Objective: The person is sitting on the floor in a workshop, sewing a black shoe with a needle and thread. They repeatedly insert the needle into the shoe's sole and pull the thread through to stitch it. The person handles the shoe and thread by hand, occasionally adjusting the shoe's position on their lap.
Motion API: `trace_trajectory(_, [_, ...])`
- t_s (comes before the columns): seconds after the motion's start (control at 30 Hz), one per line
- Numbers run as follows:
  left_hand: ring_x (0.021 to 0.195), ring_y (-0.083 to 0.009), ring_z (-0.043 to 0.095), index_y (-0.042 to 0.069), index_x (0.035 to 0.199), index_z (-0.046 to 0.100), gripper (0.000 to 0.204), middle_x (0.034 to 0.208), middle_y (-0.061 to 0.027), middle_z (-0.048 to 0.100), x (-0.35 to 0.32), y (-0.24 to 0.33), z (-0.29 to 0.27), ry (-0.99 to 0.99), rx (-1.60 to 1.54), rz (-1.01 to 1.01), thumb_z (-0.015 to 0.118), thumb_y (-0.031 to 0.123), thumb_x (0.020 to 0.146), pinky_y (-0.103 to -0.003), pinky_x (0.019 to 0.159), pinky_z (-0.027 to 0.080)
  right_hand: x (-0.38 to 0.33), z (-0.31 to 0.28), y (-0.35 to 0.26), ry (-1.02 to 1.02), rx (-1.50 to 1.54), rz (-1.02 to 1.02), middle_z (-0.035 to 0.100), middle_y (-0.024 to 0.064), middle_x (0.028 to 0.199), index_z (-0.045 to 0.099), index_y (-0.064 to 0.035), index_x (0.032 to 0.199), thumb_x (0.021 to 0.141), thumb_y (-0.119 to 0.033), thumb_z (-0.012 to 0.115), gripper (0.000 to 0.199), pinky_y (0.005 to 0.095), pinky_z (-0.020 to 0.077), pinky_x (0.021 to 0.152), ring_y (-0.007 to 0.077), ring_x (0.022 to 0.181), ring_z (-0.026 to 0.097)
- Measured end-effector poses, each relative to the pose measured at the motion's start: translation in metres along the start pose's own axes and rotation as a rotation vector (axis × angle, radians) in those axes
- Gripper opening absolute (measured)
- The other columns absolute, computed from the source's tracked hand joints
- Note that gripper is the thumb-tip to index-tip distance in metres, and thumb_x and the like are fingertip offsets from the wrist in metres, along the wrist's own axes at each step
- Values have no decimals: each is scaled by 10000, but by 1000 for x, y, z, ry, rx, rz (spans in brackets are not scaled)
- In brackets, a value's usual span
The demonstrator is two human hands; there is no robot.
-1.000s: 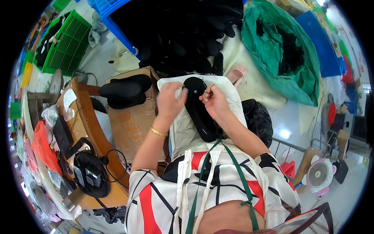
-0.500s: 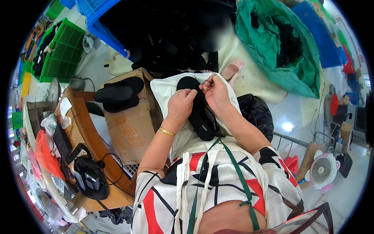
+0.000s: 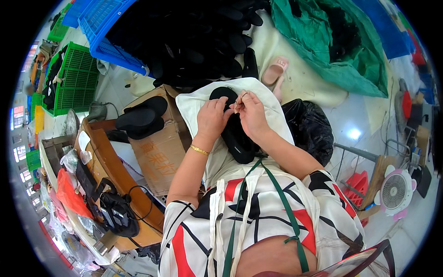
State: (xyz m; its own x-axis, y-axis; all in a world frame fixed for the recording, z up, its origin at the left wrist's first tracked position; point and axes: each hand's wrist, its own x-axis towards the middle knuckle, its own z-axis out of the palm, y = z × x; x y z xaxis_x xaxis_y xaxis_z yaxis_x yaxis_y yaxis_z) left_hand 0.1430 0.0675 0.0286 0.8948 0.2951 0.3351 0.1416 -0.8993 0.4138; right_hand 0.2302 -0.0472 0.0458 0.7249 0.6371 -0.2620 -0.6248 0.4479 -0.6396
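Across my lap in the head view, a black shoe (image 3: 237, 145) lies lengthwise over a white cloth (image 3: 274, 113). My left hand (image 3: 212, 117) bends its fingers over the shoe's far half; my right hand (image 3: 251, 116) bunches its fingertips just beside them. I cannot tell whether either grips anything. Leftward, black shoes (image 3: 140, 119) sit on a cardboard box (image 3: 161, 150).

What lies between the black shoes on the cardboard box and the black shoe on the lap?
In the head view, rightward from the black shoes: part of the cardboard box, white cloth, then the left hand, partly over the black shoe.
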Motion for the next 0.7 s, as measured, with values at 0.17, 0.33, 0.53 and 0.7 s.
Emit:
trace_trajectory(0.17, [868, -262, 620, 73, 1144, 577, 398, 940, -86, 639, -5, -11, 9, 10, 75, 118, 731, 182, 793, -363, 719, 534, 0, 1, 1, -4, 9, -11, 490, -3, 791, 517, -69, 860, 1026, -159, 460, 197, 291, 457, 755, 109, 690, 457])
trace_trajectory(0.33, [888, -262, 619, 74, 1140, 575, 356, 951, -92, 634, -6, -29, -1, -64, 165, 190, 682, 143, 807, -358, 718, 540, 1, 19, -3, -35, -23, 13, 472, -18, 775, 510, -86, 846, 1024, -160, 466, 197, 280, 438, 752, 91, 680, 434])
trace_trajectory(0.53, [866, -285, 630, 82, 1107, 598, 336, 905, -94, 643, 12, -30, -12, -15, 18, 224, 602, 67, 771, -366, 712, 544, -35, 41, -9, -252, -404, -172, 451, -32, 763, 500, -78, 867, 1037, -165, 452, 197, 212, 405, 733, 57, 682, 405])
trace_trajectory(0.7, [858, -357, 646, 49, 1032, 645, 246, 912, -160, 672, -27, -11, -6, -72, -287, -9, 671, 100, 793, -393, 744, 536, -56, 15, -12, -280, -683, -187, 523, 23, 784, 544, -39, 898, 1018, -148, 482, 173, 261, 432, 701, 117, 733, 501])
